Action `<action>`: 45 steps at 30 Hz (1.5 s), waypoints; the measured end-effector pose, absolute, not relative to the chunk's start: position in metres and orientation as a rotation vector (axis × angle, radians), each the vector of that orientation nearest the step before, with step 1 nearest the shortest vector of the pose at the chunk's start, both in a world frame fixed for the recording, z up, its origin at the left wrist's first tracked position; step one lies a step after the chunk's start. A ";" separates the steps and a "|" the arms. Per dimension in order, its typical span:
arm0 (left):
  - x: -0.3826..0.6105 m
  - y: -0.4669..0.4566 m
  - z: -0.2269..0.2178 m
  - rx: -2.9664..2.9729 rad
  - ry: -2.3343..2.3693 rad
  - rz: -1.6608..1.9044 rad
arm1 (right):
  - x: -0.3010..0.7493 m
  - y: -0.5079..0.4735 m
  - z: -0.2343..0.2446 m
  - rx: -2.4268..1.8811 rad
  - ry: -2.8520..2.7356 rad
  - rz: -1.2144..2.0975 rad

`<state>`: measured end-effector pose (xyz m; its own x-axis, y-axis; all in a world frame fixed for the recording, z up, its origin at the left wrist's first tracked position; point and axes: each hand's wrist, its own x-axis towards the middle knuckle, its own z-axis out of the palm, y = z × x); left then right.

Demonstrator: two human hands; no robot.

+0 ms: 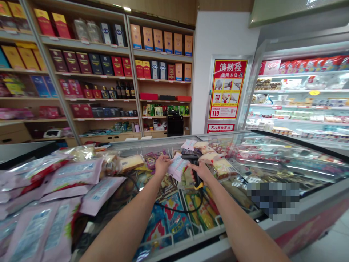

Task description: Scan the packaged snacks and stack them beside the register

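Observation:
Above the glass top of a chest freezer, my left hand (163, 164) pinches the left edge of a small pale pink snack packet (177, 166), its printed side facing me. My right hand (201, 171) is wrapped round the grip of a black and yellow barcode scanner (196, 160). The scanner's head lies close to the packet's upper right; whether they touch, I cannot tell. A black cable (188, 211) loops from the scanner's grip down and left across the glass. Just beyond the scanner, several bread packs (211, 157) and another pink packet (188, 145) form a small pile.
A big heap of pink packets (73, 174) covers the left side, with a bread pack (132, 162) beside it. Frozen goods show through the freezer glass (253, 145). Behind stand shelves of boxed bottles (117, 65), a fire-hydrant poster (228, 89) and a lit refrigerated display (300, 91).

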<state>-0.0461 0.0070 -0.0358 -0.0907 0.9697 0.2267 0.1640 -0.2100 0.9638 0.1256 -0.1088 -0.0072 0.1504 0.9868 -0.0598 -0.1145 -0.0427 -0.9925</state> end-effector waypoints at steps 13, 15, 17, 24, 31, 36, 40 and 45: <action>-0.056 -0.026 0.008 2.543 1.375 1.136 | 0.123 -0.118 0.009 -1.060 -0.924 1.052; -0.054 -0.022 0.003 2.476 1.355 1.137 | 0.123 -0.118 0.008 -1.056 -0.928 1.062; -0.054 -0.014 -0.005 2.256 1.352 1.280 | 0.123 -0.117 0.006 -1.052 -0.937 1.076; -0.066 0.016 -0.030 1.517 1.159 1.401 | 0.122 -0.111 0.000 -1.080 -0.951 1.083; -0.066 0.023 -0.035 1.303 1.151 1.642 | 0.119 -0.113 -0.002 -1.095 -0.969 1.148; -0.065 0.022 -0.036 1.357 1.272 1.649 | 0.119 -0.112 -0.005 -1.165 -0.971 1.164; -0.065 0.019 -0.034 1.445 1.387 1.598 | 0.119 -0.112 -0.007 -1.176 -0.987 1.153; -0.065 0.018 -0.034 1.504 1.460 1.545 | 0.119 -0.111 -0.009 -1.181 -1.005 1.169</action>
